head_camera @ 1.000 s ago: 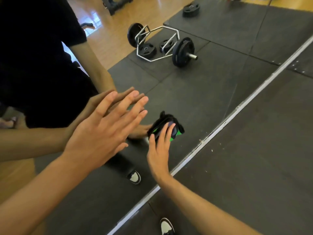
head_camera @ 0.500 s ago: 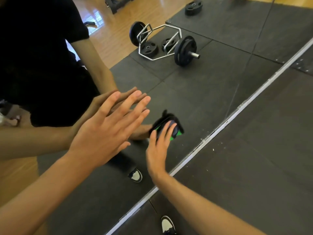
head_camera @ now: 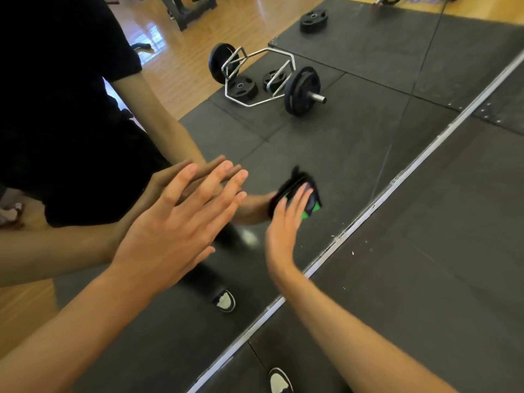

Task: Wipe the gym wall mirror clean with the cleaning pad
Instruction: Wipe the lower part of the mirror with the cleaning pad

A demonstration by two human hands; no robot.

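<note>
The wall mirror (head_camera: 354,154) fills the left and centre of the view, and its metal bottom rail (head_camera: 397,180) runs diagonally along the floor. My right hand (head_camera: 283,231) presses a dark cleaning pad with a green patch (head_camera: 310,211) flat against the glass, low down near the rail, with its fingers straight over the pad. My left hand (head_camera: 181,222) rests flat on the mirror further left, fingers straight and spread, meeting its own reflection. It holds nothing.
The glass reflects a hex bar loaded with black plates (head_camera: 300,90), loose plates (head_camera: 313,21) on rubber mats, wooden flooring and a person in black. Dark rubber mat (head_camera: 425,265) lies on my side of the rail. My shoe (head_camera: 279,381) shows at the bottom edge.
My right hand has slid the pad a little up and to the right along the glass. My left hand has stayed flat in place.
</note>
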